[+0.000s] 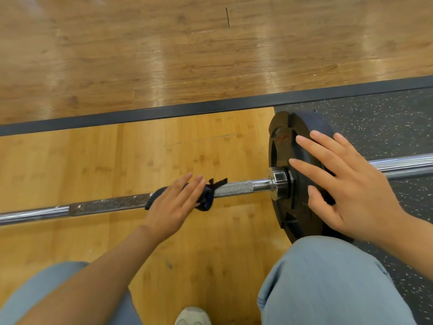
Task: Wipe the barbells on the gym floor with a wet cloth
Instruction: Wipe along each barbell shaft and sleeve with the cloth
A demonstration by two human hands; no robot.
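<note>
A steel barbell [110, 204] lies across the wooden floor, its knurled grip running left to right. A dark blue cloth [207, 200] is draped over the knurled part. My left hand [174, 204] presses flat on the cloth with straight fingers. A black weight plate [280, 146] stands on the bar to the right, past the chrome collar [277, 184]. My right hand [346, 184] rests on the plate's top edge and face with spread, straight fingers. The chrome sleeve [403, 165] sticks out behind that hand.
A dark strip [164, 111] crosses the floor beyond the bar, with more wood flooring behind it. Speckled black rubber matting [386, 127] lies under the plate at the right. My knees in light jeans [328, 277] and a pale shoe [192, 316] are at the bottom.
</note>
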